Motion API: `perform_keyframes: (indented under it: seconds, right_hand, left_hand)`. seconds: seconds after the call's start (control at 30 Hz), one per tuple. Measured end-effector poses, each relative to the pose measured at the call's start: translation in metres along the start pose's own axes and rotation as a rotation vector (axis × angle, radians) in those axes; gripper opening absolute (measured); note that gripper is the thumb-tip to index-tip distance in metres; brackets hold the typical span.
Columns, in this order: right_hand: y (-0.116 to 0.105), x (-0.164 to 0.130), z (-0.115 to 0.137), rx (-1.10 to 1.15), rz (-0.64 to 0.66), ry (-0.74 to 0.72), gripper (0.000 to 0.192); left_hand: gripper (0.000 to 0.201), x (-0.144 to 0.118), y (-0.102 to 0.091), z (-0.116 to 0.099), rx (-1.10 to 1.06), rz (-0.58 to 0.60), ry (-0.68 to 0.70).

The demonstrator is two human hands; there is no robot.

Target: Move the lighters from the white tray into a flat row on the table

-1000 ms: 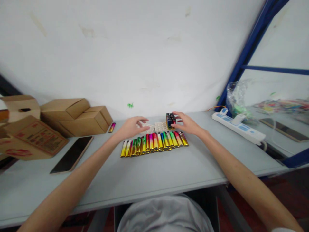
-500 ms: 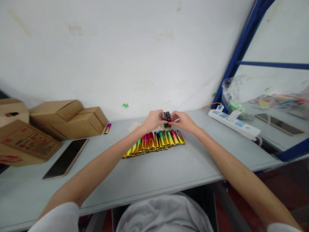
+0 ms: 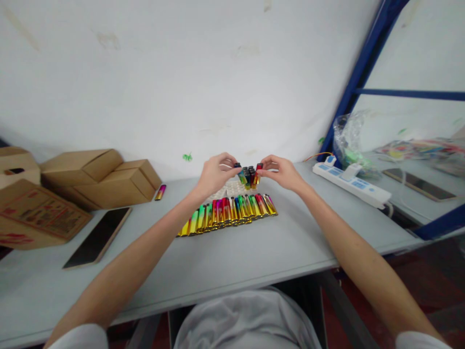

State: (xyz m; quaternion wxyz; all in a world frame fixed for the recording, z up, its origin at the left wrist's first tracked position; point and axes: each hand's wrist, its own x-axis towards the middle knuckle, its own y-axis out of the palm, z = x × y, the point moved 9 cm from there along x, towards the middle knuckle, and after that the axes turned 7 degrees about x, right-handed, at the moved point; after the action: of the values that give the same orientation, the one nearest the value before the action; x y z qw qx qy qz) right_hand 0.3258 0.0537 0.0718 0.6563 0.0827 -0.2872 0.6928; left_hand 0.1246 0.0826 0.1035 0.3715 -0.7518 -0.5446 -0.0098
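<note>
Both hands are raised just above a white plastic tray [image 3: 232,188] at the back of the grey table [image 3: 225,261]. My left hand [image 3: 214,173] and my right hand [image 3: 281,172] pinch the two ends of a small bunch of upright lighters [image 3: 248,176], held between them over the tray. Close in front of the tray lies a row of several colourful, gold-tipped lighters [image 3: 228,213], side by side on the table.
Cardboard boxes [image 3: 98,177] stand at the left, with a dark phone [image 3: 98,237] in front and one loose pink lighter [image 3: 160,192] beside them. A white power strip [image 3: 350,183] and a plastic bag [image 3: 350,145] lie at the right by a blue frame [image 3: 363,77].
My left hand came over from the tray's left side to join the right at the bunch of lighters. Both hands then lifted the bunch off the tray.
</note>
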Motion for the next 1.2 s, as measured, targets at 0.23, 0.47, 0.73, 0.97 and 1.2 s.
perform_keyframes:
  seconds: [0.23,0.47,0.73,0.97,1.2]
  right_hand:
    - [-0.005,-0.003,0.012,0.069,0.144,0.045,0.04]
    - [0.0,-0.003,0.004,0.0,0.124,0.064,0.048]
    - [0.005,-0.007,-0.003,-0.058,0.17,0.081,0.045]
    - [0.006,-0.007,-0.005,-0.077,0.183,0.094,0.042]
    - [0.007,-0.008,-0.003,-0.082,0.189,0.083,0.041]
  left_hand:
    - [0.048,-0.063,-0.096,0.039,-0.113,0.025,-0.264]
    - [0.05,-0.13,-0.124,0.103,-0.044,0.034,-0.52]
    - [0.042,-0.135,-0.093,0.109,0.125,0.16,-0.519]
    - [0.045,-0.135,-0.092,0.127,0.238,0.185,-0.473]
    - [0.049,-0.141,-0.104,0.129,0.258,0.105,-0.472]
